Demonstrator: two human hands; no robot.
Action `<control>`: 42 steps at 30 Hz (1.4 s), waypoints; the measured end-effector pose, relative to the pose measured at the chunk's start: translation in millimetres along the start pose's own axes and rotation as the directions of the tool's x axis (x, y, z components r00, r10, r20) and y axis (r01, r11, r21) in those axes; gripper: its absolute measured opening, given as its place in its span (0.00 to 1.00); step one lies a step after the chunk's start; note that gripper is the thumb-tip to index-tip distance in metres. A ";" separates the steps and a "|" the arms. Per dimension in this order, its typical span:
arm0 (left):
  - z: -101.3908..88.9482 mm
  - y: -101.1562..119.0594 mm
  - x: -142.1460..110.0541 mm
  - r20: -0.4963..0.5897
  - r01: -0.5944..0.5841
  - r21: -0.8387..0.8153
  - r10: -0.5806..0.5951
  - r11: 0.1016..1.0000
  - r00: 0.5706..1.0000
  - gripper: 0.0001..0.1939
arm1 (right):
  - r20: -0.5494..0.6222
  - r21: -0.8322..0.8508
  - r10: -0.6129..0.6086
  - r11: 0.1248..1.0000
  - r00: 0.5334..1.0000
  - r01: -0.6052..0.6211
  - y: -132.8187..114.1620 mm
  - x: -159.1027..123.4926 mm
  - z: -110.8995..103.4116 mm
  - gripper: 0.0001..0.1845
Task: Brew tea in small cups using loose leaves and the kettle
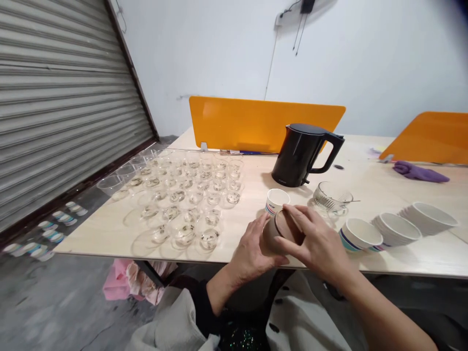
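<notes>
Near the table's front edge my left hand (pixel 252 248) wraps round a small brown round container (pixel 278 229). My right hand (pixel 314 243) lies over its top, fingers curled on the lid end. Just behind them stands a white paper cup (pixel 277 200) with coloured stripes. What is inside the brown container is hidden.
Several clear plastic cups (pixel 183 200) with bits of tea cover the left of the wooden table (pixel 109 234). A black kettle (pixel 302 155), a glass pitcher (pixel 331 197), lying stacks of paper cups (pixel 395 226), orange dividers (pixel 256 122) and a purple cloth (pixel 419 171) are about. More cups (pixel 44 234) lie on the floor.
</notes>
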State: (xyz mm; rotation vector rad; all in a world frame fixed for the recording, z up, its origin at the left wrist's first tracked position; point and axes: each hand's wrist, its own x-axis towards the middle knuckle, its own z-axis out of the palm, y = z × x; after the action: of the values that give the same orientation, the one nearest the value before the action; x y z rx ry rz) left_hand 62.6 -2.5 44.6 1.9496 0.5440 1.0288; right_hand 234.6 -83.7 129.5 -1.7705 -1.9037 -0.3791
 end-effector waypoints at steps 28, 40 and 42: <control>40.5 7.8 10.2 -0.112 0.194 0.095 -0.184 0.976 0.977 0.49 | 0.021 0.433 0.071 0.899 0.997 -0.073 15.4 0.2 4.3 0.28; 39.0 8.5 8.5 -0.128 0.165 0.056 -0.157 0.985 0.979 0.50 | -0.129 0.304 0.426 0.876 0.896 -0.373 56.7 -34.3 23.4 0.34; 39.4 7.7 7.9 -0.127 0.155 0.047 -0.149 0.987 0.981 0.50 | -0.066 0.367 0.452 0.840 0.890 -0.400 66.2 -39.8 35.2 0.34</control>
State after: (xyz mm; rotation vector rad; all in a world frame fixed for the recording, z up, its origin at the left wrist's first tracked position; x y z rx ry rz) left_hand 99.5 -20.1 42.6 1.8696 0.7864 1.0504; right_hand 294.5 -91.3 69.8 -1.7985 -1.3164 -0.0087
